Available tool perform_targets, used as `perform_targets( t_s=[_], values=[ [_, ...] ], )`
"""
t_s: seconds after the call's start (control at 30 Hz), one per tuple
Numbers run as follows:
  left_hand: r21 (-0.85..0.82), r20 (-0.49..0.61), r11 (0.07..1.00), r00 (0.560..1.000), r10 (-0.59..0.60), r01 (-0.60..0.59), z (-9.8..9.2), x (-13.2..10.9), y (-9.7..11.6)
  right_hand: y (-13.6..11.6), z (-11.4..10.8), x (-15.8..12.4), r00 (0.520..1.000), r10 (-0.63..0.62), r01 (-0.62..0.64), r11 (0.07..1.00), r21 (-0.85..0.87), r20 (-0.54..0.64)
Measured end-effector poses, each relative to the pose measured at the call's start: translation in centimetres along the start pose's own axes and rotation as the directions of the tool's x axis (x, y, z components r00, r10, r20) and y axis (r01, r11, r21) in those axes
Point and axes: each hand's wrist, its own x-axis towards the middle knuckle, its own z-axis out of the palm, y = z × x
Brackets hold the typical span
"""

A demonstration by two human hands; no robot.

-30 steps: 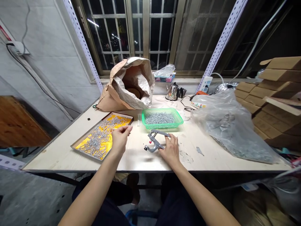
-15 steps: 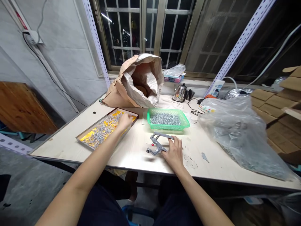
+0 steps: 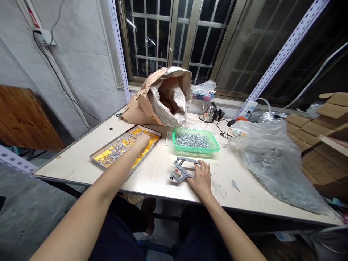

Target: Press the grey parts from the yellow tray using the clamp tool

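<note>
My left hand is down in the shallow tray, over small silvery metal pieces scattered on its yellow bottom. Its fingers look drawn together, and their tips and anything between them are hidden. My right hand is closed round the handles of grey spring-loaded pliers with a red tip on one jaw. The jaws point left and stand apart, just above the tabletop. Behind the pliers, a green plastic basket holds many similar silvery pieces.
A large paper sack lies open at the back of the table. Right of it stands a metal kettle. A clear plastic bag covers the right side, beside stacked cardboard boxes. A grey scrap lies near my right hand.
My left hand has lowered slightly among the metal pieces in the tray. My right hand keeps its grip on the pliers. The whole view has shifted a little.
</note>
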Motion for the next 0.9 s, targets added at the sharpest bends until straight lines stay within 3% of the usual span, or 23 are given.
perform_targets(
  t_s=[0.17,0.3,0.73,0.83,0.9],
  values=[
    [0.136,-0.018,0.989,0.999,-0.048,0.050,-0.2,-0.8,-1.1,-0.2,0.0,0.1,1.000,-0.012,0.012,1.000,-0.013,0.018],
    [0.191,0.002,0.982,1.000,-0.015,0.014,-1.0,-0.7,-1.7,-0.2,0.1,0.1,0.999,-0.031,0.031,0.999,-0.013,0.010],
    [0.232,0.085,0.954,0.981,0.172,-0.187,-1.0,0.9,0.4,-1.2,-0.8,0.8,0.999,0.038,-0.039,0.996,0.075,0.009],
    [0.255,0.047,0.956,0.990,0.135,-0.142,-1.7,0.6,0.4,-1.1,-1.0,0.9,0.999,0.038,-0.039,0.997,0.067,0.014],
    [0.199,-0.061,0.977,0.994,0.094,-0.080,-2.2,-0.6,1.0,-1.1,-1.1,0.9,0.999,0.033,-0.033,0.998,0.051,0.003]
  ],
)
